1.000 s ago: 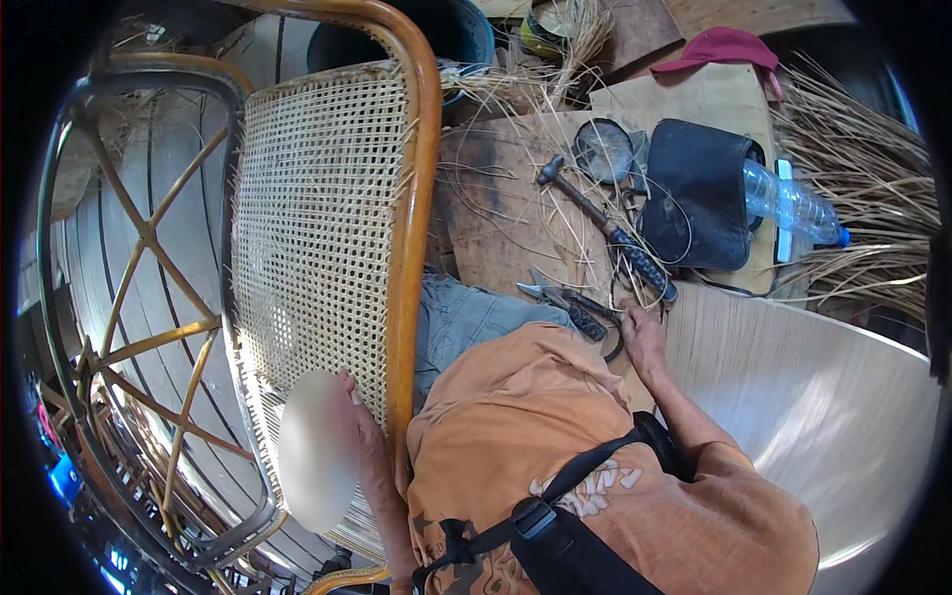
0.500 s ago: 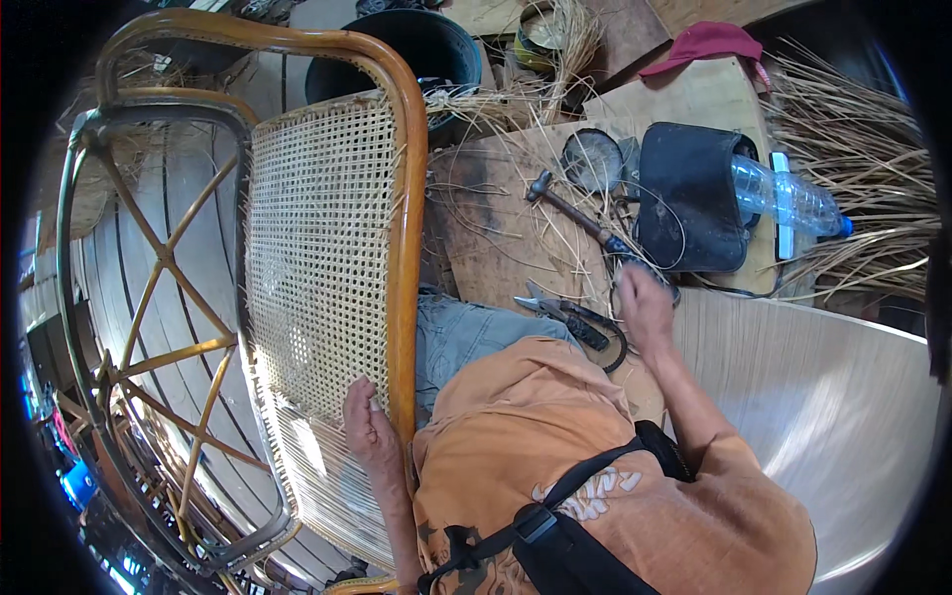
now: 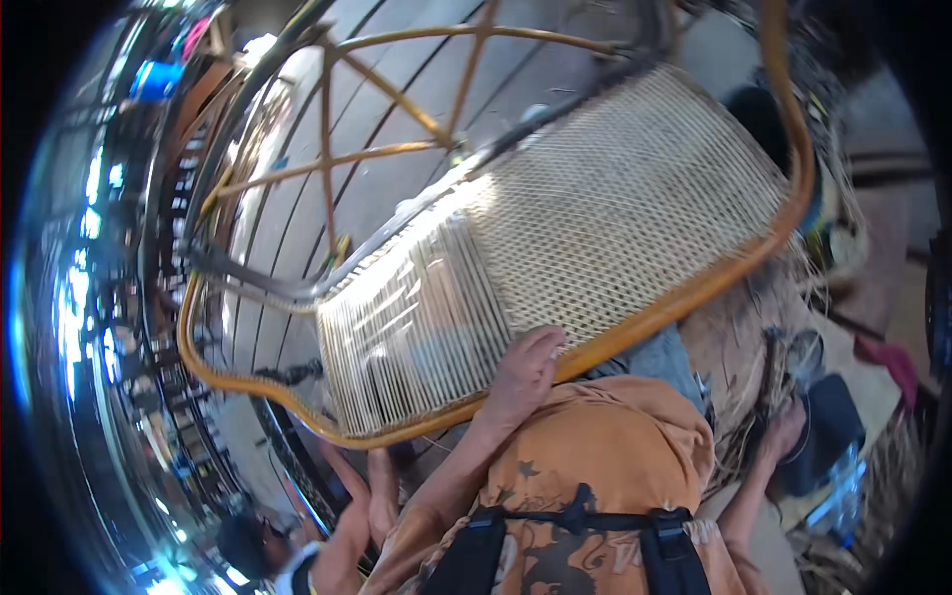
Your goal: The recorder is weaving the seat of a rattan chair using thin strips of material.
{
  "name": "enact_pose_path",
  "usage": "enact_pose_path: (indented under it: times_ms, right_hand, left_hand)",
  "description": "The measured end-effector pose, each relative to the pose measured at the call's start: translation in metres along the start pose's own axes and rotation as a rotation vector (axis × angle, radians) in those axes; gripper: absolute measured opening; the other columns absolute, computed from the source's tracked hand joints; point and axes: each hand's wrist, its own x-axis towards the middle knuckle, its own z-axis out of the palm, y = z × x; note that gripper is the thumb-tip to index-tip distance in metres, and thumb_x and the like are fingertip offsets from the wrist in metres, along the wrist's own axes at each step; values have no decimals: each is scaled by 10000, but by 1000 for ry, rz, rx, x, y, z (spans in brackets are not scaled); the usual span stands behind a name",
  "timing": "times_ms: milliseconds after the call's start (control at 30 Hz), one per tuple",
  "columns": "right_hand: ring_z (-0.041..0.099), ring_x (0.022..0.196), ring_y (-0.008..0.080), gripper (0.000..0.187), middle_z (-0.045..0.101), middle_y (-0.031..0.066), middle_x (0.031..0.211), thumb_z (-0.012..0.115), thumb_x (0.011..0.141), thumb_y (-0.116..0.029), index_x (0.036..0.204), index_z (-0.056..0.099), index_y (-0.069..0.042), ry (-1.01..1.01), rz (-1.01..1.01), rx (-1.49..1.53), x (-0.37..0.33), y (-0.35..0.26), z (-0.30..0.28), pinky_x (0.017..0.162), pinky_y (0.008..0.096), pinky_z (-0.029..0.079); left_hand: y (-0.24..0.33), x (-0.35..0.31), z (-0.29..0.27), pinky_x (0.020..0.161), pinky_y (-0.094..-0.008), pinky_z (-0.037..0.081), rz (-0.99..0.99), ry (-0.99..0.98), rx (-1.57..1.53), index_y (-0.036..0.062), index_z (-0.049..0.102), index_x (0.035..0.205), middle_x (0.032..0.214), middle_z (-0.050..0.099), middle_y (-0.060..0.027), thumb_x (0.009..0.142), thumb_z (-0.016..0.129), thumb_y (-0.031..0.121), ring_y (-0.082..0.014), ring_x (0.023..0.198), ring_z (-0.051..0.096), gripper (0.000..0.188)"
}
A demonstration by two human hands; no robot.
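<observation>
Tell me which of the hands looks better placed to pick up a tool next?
Probably the right hand: it reaches out among the tools lying on the bench. The left hand is busy, resting on the woven cane seat at its frame.
</observation>
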Motion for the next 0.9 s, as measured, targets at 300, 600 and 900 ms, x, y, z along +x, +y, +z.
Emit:
enact_pose_path:
  times_ms: [300, 600, 900]
  right_hand:
    - [567, 832, 322, 353, 596, 158, 913, 397, 976, -300, 1145, 526, -19, 157, 3, 153, 3, -62, -79, 766, 371, 431]
    - [316, 517, 21, 332, 383, -40, 616, 491, 954, -203, 1244, 499, -40, -98, 105, 1110, 36, -255, -157, 452, 184, 269]
    - [330, 556, 78, 220, 291, -63, 622, 457, 976, -318, 965, 494, -102, -977, -276, 1626, 32, -547, -53, 548, 265, 361]
  left_hand:
    - [-87, 63, -55, 855, -396, 483, 96, 219, 236, 20, 571, 1058, 1061, 600, -169, 783, 552, -18, -323, 981, 590, 279]
    - [-217, 156, -108, 975, -433, 384, -214, 136, 512, 34, 555, 1118, 1154, 562, -164, 828, 548, 171, -337, 1143, 483, 321]
    - [-272, 234, -132, 1017, -440, 351, -368, -398, 366, 59, 505, 1280, 1258, 503, -231, 792, 586, 497, -397, 1183, 441, 661]
